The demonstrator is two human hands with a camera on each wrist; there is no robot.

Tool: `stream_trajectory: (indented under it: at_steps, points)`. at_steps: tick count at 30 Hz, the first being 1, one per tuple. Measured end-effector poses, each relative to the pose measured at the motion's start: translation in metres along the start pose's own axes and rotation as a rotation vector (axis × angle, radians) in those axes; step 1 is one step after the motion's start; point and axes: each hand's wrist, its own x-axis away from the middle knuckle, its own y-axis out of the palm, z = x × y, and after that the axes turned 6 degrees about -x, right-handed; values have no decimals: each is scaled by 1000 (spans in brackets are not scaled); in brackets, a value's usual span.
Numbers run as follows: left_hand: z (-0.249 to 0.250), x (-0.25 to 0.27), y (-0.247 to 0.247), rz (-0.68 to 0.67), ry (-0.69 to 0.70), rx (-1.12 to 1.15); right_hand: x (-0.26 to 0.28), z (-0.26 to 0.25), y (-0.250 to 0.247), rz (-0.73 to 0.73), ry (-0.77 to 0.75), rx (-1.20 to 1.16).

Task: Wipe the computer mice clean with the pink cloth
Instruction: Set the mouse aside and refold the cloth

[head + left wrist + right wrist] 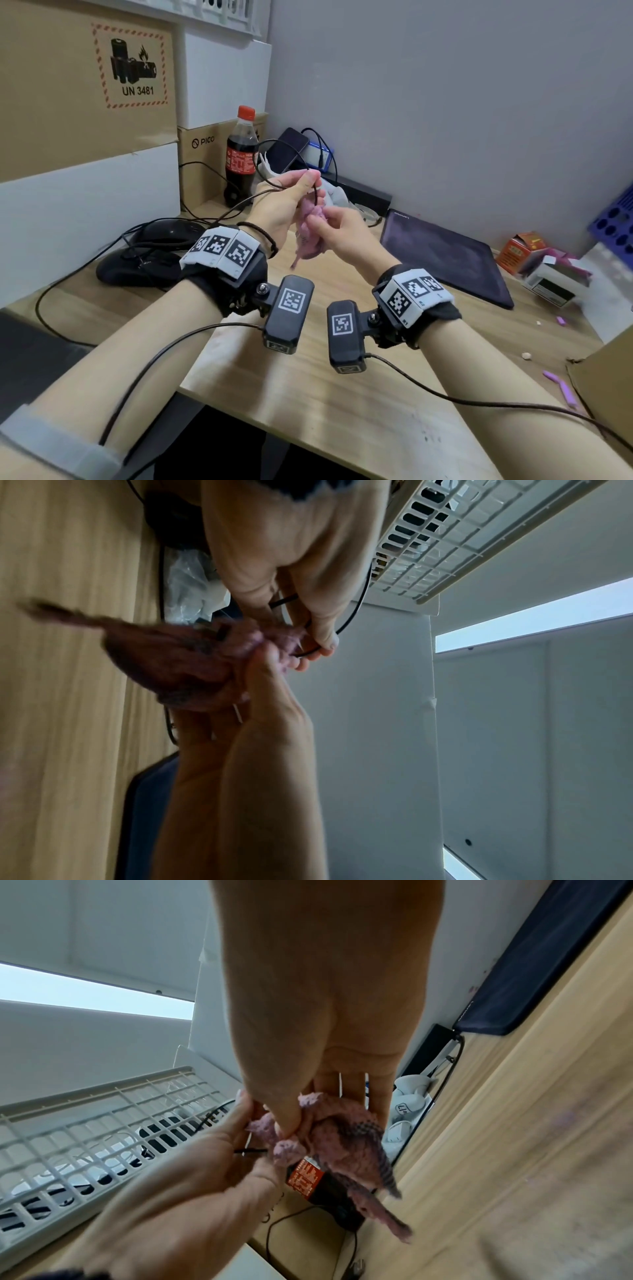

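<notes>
Pink cloth (pixel 310 233) bunched mid-frame in the head view, hanging above the wooden desk (pixel 308 387), being pinched between thumb and fingers of the right hand (pixel 337 229). Left hand (pixel 287 198) just above and touching it, fingers curled round a thin black cable (pixel 270 144) looping up toward centre frame; cable end running down into the cloth. Two black mice (pixel 144 260) lying at middle left on the desk, tangled in their cords. Reading "UN 3481" on the cardboard box (pixel 85 85) at upper left, "PICO" on the smaller box (pixel 202 164) beside it. Cola bottle (pixel 241 154) with red cap standing just left of the hands. Dark mouse pad (pixel 445 257) at right, a small logo showing at its top corner, too small to read surely.
</notes>
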Motion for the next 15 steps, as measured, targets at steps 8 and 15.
stream_trajectory:
  at_steps: [8,15]
  points:
    - [1,0,8,-4,-71,93,2,9,3,-62,5,83]
    - [-8,-10,-25,44,-160,-244,2,10,-11,21,-55,119]
